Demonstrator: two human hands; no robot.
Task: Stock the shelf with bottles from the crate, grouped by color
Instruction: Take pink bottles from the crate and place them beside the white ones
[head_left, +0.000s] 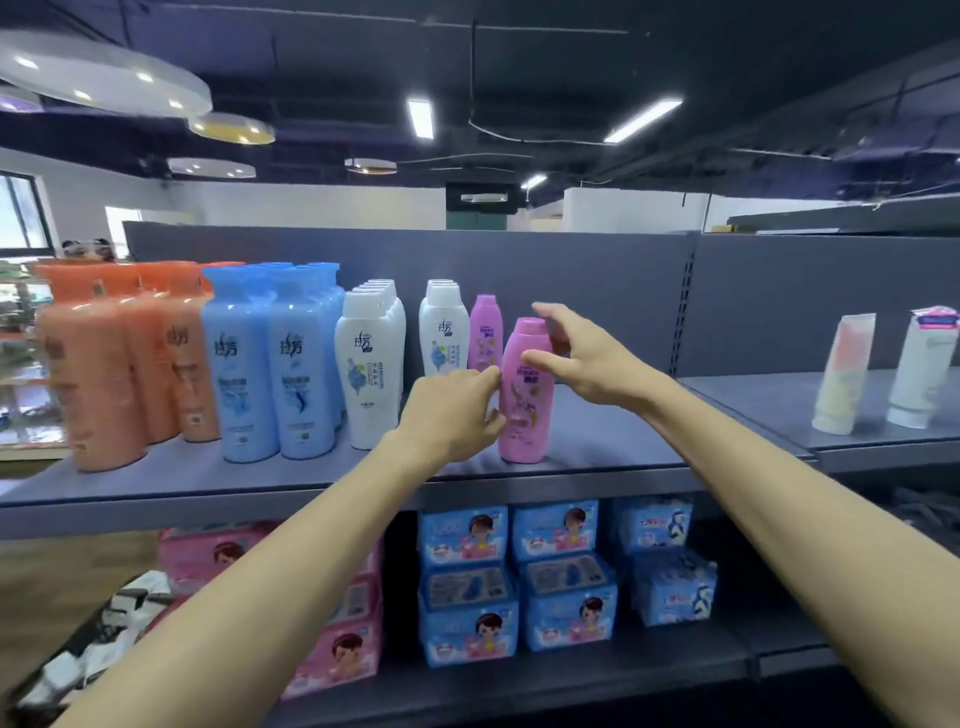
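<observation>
Pink plastic bottle (524, 395) stands near the front of the grey metal shelf (597, 447), ahead of a second pink bottle (485, 332). The left hand (449, 410) touches its side with bent fingers; the right hand (587, 358) is spread open beside its cap, gripping nothing. Placing seems nearly finished; next, I think, push it back into line.

1. Orange bottles (104, 374): at least 4 visible; the rows behind are hidden.
2. Blue bottles (244, 364): 2 in front, more behind, number unclear.
3. White bottles (369, 364): 2 rows, depth uncountable.
4. Pink bottles (524, 410): 2.
5. Tubes (841, 374): 2.
6. Blue packs (467, 613): 6.
7. Hands (452, 410): 2.
</observation>
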